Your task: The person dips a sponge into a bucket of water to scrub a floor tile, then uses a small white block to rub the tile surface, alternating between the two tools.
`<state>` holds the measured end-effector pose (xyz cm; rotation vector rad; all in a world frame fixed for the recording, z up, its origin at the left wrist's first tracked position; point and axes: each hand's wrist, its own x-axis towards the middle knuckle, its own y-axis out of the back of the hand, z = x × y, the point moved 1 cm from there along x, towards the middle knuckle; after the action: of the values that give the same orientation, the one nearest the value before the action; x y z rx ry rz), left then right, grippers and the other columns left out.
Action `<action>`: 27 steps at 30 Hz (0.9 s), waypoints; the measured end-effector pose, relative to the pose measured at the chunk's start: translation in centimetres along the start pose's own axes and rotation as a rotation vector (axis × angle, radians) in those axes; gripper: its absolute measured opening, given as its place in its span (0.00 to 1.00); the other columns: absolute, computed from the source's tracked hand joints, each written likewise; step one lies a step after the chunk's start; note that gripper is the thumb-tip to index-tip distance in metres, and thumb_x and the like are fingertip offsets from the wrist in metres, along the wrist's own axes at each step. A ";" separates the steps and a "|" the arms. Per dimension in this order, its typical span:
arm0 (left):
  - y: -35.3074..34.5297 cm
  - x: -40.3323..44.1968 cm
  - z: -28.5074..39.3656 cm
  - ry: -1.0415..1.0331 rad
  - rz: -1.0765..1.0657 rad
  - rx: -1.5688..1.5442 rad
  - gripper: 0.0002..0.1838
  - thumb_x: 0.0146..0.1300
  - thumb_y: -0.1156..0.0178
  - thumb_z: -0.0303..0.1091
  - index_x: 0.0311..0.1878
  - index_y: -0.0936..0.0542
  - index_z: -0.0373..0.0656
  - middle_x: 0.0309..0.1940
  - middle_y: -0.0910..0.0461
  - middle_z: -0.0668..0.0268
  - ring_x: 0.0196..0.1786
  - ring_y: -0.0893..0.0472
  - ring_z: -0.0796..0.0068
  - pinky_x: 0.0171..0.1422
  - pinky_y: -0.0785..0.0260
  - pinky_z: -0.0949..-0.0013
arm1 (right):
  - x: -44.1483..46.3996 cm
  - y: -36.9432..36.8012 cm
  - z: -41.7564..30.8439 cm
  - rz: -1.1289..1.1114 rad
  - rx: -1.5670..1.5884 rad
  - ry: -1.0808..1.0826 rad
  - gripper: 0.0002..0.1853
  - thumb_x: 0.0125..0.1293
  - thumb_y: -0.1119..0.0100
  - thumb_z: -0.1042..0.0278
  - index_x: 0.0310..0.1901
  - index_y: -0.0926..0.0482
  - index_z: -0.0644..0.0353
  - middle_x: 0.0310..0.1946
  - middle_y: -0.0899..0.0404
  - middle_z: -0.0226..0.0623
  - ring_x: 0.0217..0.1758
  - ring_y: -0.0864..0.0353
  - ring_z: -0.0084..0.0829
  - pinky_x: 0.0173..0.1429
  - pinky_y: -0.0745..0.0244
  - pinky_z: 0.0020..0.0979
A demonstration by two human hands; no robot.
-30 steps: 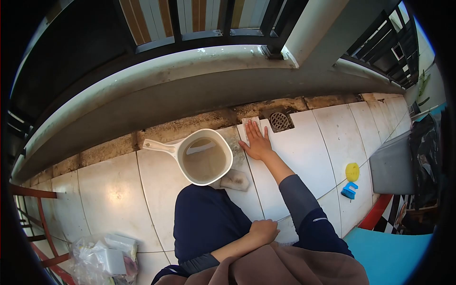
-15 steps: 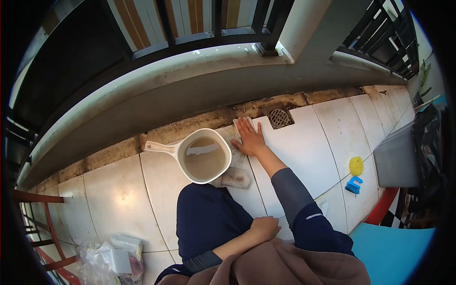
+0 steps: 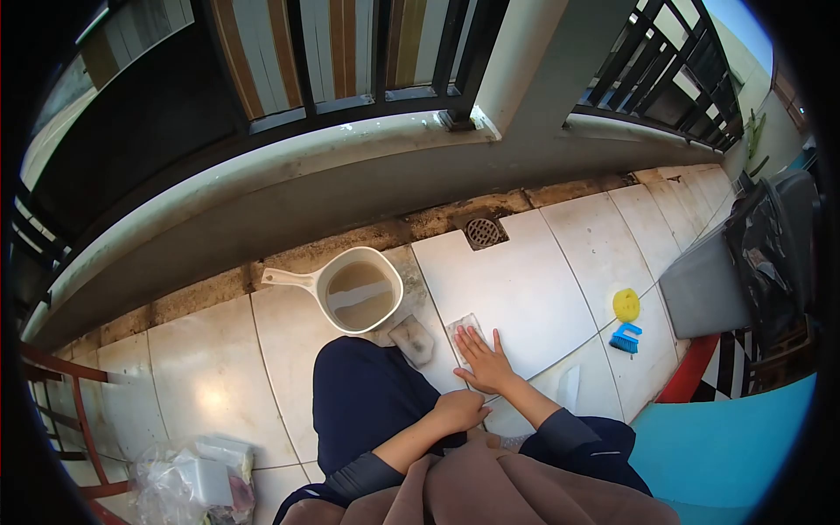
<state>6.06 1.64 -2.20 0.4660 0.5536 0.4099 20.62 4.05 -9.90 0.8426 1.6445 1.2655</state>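
My right hand [image 3: 484, 360] lies flat, fingers stretched out, on a whitish, grey-stained flat pad [image 3: 463, 325] that it presses against the white floor tile [image 3: 512, 280]. Only the pad's far part shows past my fingertips. Curled closed, my left hand [image 3: 461, 411] rests by my knee; nothing shows in its fingers. To the left of the right hand, a second dirty whitish pad [image 3: 411, 339] lies on the tiles. Beside it stands a cream dipper [image 3: 282, 276] with cloudy water in it, its handle pointing left.
A round drain grate [image 3: 483, 232] sits by the grimy strip along the low wall [image 3: 332, 206]. To the right are a yellow sponge [image 3: 626, 304], a blue scrub brush [image 3: 625, 339] and a grey bin [image 3: 704, 293]. A plastic bag with packages [image 3: 201, 477] lies lower left, near a reddish metal frame [image 3: 80, 407].
My right hand has drawn the pad back toward me, from beside the drain to the tile near my knee. The left hand stays closed by the knee. The view has shifted slightly.
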 end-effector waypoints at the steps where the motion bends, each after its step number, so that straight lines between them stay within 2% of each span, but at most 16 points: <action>1: 0.3 -0.2 0.2 -0.005 0.006 -0.019 0.21 0.63 0.53 0.48 0.34 0.21 0.39 0.32 0.21 0.52 0.39 0.21 0.54 0.43 0.30 0.55 | -1.5 -0.3 -0.2 -0.014 0.000 -0.003 0.38 0.65 0.64 0.39 0.70 0.56 0.52 0.72 0.62 0.31 0.75 0.65 0.31 0.69 0.73 0.60; 8: -1.3 0.9 -0.2 0.010 -0.069 0.082 0.21 0.62 0.53 0.49 0.36 0.19 0.40 0.33 0.20 0.54 0.40 0.21 0.55 0.45 0.30 0.56 | 1.3 -0.3 0.2 0.004 -0.036 0.013 0.34 0.67 0.65 0.45 0.70 0.56 0.52 0.72 0.62 0.29 0.75 0.64 0.30 0.70 0.73 0.59; 10: -1.3 1.2 -0.2 0.038 -0.135 0.124 0.22 0.63 0.53 0.49 0.37 0.19 0.39 0.34 0.20 0.54 0.41 0.21 0.55 0.45 0.29 0.57 | 4.0 -0.1 0.6 0.014 -0.046 0.015 0.34 0.67 0.66 0.45 0.70 0.56 0.51 0.73 0.64 0.29 0.75 0.65 0.30 0.70 0.74 0.59; 18: -1.2 1.0 0.1 0.049 -0.163 0.109 0.23 0.63 0.53 0.50 0.35 0.19 0.38 0.34 0.20 0.53 0.41 0.21 0.54 0.44 0.29 0.56 | 15.1 2.5 0.5 -0.060 -0.034 -0.067 0.35 0.67 0.71 0.42 0.70 0.59 0.50 0.73 0.69 0.27 0.75 0.72 0.28 0.71 0.76 0.55; 27: -1.6 1.5 -0.2 0.074 -0.215 0.098 0.23 0.63 0.54 0.51 0.36 0.18 0.40 0.37 0.20 0.54 0.42 0.20 0.56 0.43 0.28 0.56 | 21.2 4.4 1.1 -0.067 -0.048 -0.160 0.34 0.68 0.73 0.42 0.71 0.64 0.47 0.73 0.72 0.20 0.75 0.73 0.23 0.72 0.79 0.54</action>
<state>7.53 1.13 -3.81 0.4814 0.6908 0.1955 13.34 24.45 -10.68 0.8305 1.4973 1.1560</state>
